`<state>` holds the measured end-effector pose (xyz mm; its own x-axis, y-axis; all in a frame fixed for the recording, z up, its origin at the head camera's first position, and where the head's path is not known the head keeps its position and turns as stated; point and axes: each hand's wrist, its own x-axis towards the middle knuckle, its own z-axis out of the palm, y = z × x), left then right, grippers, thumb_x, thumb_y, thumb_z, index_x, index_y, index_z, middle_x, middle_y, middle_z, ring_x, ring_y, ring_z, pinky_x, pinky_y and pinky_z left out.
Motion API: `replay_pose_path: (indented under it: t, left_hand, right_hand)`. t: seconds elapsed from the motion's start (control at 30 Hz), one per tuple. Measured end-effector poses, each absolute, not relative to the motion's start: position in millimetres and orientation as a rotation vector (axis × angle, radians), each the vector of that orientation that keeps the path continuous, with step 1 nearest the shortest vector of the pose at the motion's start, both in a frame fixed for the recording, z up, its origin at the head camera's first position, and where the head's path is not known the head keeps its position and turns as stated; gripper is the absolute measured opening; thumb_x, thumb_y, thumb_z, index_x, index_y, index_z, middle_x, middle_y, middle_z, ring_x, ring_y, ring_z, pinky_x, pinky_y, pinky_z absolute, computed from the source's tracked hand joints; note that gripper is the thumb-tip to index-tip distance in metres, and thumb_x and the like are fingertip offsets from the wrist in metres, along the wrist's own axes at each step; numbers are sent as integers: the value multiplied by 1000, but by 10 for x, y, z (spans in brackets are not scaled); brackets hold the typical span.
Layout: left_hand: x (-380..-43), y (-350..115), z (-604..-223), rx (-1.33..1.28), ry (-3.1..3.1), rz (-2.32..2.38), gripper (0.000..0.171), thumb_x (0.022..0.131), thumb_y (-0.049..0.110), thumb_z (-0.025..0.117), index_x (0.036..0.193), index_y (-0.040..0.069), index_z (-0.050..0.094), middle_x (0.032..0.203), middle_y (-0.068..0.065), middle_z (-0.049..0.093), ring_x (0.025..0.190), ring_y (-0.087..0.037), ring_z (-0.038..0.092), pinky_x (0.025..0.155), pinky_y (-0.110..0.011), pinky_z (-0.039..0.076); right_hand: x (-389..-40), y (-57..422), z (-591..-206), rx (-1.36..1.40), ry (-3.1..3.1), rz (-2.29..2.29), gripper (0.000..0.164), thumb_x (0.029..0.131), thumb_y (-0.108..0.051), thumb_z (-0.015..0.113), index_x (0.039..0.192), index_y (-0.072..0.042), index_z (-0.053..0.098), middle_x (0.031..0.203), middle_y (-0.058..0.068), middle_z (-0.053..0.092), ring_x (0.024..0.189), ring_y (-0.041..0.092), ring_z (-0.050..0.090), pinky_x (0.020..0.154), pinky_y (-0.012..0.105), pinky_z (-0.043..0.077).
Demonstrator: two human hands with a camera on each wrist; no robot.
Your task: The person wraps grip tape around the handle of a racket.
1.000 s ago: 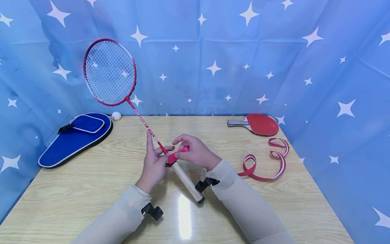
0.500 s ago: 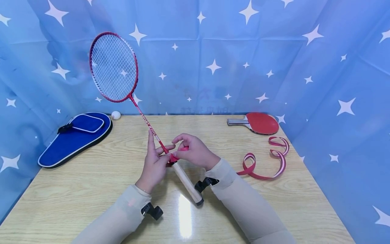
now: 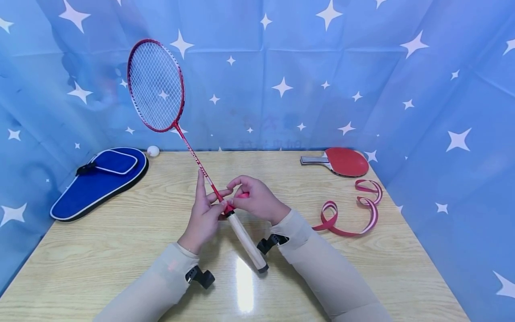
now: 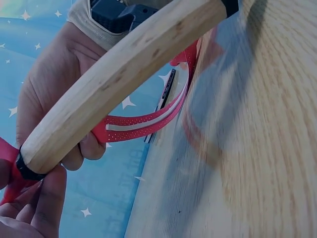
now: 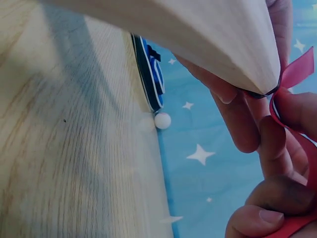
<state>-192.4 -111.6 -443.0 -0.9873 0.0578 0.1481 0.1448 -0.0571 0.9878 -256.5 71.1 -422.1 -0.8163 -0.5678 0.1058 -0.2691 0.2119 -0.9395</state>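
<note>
A red badminton racket (image 3: 192,152) is held up slantwise, its strung head to the upper left and its bare wooden handle (image 3: 246,243) to the lower right. My left hand (image 3: 204,219) grips it where the handle's black-collared upper end meets the red cone, index finger pointing up along the shaft. My right hand (image 3: 259,201) pinches a strip of red grip tape (image 4: 133,129) close beside that collar. In the right wrist view, a short loose tail of the tape (image 5: 299,69) sticks out past the handle end. The rest runs out under the right hand toward the table.
The tape's long free end (image 3: 350,233) lies in loops at right on the wooden table (image 3: 120,259). Behind it is a red table tennis bat (image 3: 346,162). A blue bat case (image 3: 102,183) and a white ball (image 3: 153,151) sit at back left, before a starry blue curtain (image 3: 241,67).
The racket's head has swung to the right and slightly up, and its face has turned narrower. The tape at the collar shows less of its flat side. Both hands stay almost in place.
</note>
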Motion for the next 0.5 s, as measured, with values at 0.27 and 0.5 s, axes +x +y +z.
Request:
replay_pose_path:
  t: [0.27,0.5]
  left_hand:
    - [-1938,-1138,-4427,-217,-2089,-2264,106,100,-7,53,167,46,-11,142,-26,62,96,-14,77,82,-30,63]
    - [-1936,-1142,-4424,-240,-2073,-2272,105,101,-8,51,167,45,-11,142,-29,61,95,-14,77,83,-30,63]
  right_hand:
    - [-2579,750,-4222,-865,2061,-1691,40,93,-2,76,131,-3,63,96,16,75,77,20,66,68,25,51]
    - [-2595,768,-4223,-823,2091,-1669,38,91,0,74,127,-7,65,82,9,67,61,17,49,56,25,41]
